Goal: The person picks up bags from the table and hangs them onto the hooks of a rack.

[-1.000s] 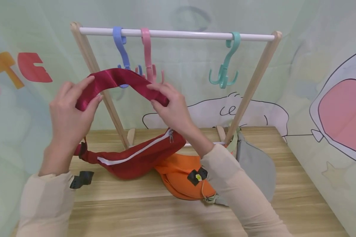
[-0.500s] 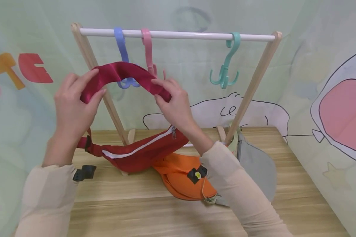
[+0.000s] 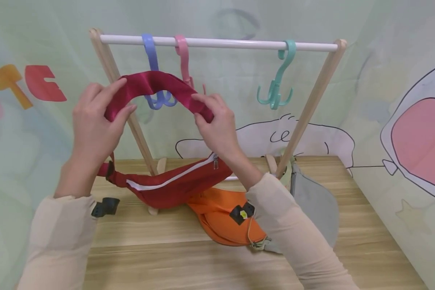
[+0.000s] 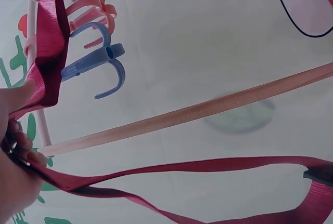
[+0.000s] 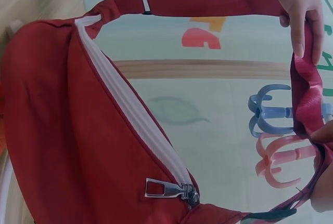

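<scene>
The left hand (image 3: pixel 98 114) pinches a dark red strap (image 3: pixel 150 82), which arches in front of a blue hook (image 3: pixel 151 55) and a pink hook (image 3: pixel 184 60) on a white rail (image 3: pixel 233 44). The strap's red bag (image 3: pixel 183 186) hangs beneath, over the desk (image 3: pixel 148 257). The right hand (image 3: pixel 219 125) pinches the strap farther along. Rightward come an orange bag (image 3: pixel 219 219), a teal hook (image 3: pixel 277 85) on the rail and a grey bag (image 3: pixel 317 203).

**Occluded and cropped elements**

From my remote post, I see the crimson strap (image 3: pixel 150 81) hiding part of the pink hook (image 3: pixel 184 60), the right sleeve (image 3: pixel 288 217) part of the grey bag (image 3: pixel 316 201); the left wrist view's edge crops the left hand (image 4: pixel 16 180).
</scene>
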`<state>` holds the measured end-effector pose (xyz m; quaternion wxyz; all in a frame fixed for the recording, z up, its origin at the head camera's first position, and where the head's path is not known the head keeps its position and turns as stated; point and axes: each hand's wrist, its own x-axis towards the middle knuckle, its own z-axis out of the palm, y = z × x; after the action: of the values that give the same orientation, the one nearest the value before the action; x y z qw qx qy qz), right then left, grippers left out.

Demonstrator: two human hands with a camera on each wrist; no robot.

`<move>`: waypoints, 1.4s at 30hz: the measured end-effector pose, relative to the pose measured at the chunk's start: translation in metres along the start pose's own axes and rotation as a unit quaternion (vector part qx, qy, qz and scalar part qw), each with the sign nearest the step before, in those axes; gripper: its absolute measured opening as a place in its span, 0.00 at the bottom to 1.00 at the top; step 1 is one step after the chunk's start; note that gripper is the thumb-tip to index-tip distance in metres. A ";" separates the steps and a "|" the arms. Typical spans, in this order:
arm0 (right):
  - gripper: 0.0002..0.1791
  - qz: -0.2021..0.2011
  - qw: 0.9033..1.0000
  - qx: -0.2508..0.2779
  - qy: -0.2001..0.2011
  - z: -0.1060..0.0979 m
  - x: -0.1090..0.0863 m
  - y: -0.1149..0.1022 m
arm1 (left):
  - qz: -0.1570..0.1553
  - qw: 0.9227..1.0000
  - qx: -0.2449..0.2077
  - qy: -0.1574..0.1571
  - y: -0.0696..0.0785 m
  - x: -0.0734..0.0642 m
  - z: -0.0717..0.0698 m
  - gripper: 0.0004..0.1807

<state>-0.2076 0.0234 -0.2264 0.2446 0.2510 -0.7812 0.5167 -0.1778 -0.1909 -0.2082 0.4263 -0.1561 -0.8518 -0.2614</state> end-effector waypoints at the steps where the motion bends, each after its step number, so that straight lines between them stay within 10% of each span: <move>1: 0.18 0.002 1.000 0.000 0.000 0.000 0.000 0.000 | 0.001 1.000 0.001 -0.003 0.000 0.001 0.000 0.26; 42: 0.18 0.014 0.999 -0.045 0.023 0.001 0.008 0.006 | -0.011 0.995 0.034 -0.093 -0.007 0.012 0.002 0.31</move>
<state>-0.2175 0.0233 -0.2252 0.2659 0.2169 -0.8012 0.4902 -0.1893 -0.1950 -0.2018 0.3476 -0.1557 -0.8977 -0.2216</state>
